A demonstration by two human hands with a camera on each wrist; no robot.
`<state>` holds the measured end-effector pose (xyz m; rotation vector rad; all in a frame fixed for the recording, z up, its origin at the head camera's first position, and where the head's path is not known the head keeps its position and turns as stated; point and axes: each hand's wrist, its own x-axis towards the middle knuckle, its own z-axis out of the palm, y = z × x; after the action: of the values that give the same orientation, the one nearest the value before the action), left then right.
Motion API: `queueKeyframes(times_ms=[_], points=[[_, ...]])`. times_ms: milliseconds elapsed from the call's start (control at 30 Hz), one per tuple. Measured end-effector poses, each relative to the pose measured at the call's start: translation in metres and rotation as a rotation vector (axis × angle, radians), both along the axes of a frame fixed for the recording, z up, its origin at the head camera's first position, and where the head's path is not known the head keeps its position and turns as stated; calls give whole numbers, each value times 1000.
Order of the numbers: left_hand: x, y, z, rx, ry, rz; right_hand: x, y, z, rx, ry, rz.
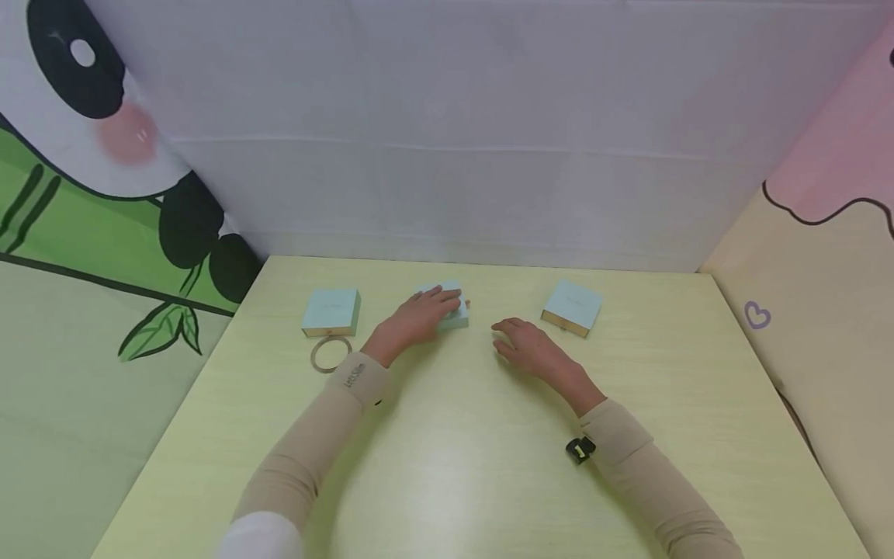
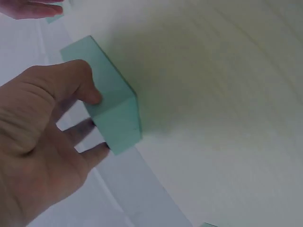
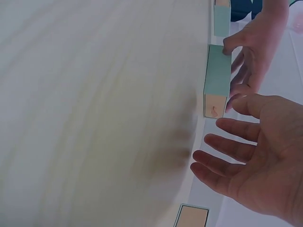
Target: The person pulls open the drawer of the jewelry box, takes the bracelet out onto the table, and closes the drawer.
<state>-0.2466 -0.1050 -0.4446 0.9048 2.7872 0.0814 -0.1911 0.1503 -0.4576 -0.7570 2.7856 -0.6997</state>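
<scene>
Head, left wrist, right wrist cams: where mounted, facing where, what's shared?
Head: on the head, facing forward and down at table; shows left hand, right hand, sleeves.
Left wrist: worn there, facing left hand gripping middle box; right hand partly in, top-left corner.
Right wrist: worn there, facing right hand; left hand beyond it.
Wrist views share: both hands, middle box.

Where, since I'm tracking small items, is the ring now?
In the head view, the ring lies on the left side of the table, just in front of the leftmost blue box and beside the left sleeve cuff.
</scene>
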Motion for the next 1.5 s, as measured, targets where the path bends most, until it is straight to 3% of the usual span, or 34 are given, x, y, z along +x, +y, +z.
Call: queueKeyframes(times_ms=[200,367,533,733,933,1200,1300,1500], points=[[-7,-13,-11,41,-6,-88,-1,1,-1,2,-23,-19],[-13,-20,-13,78,-21,-160,-1,2,-2,4,-13,-22],[-16,-23,-16,98,-55,-194,-1,3,-2,-2,-13,-12],[-18,-20,-16,135,-90,-167,-2,2,-1,7,-9,-7],[-28,-17,-11,152,-59,-162,-5,3,3,-8,9,-8],[-23,-27,-16,122,-24,-29,-7,1,3,-15,22,8],[-24,-30,-21,123,2,-34,-9,0,4,-12,31,12],[-26,-34,-30,120,13,-99,-15,-4,5,-8,40,16]])
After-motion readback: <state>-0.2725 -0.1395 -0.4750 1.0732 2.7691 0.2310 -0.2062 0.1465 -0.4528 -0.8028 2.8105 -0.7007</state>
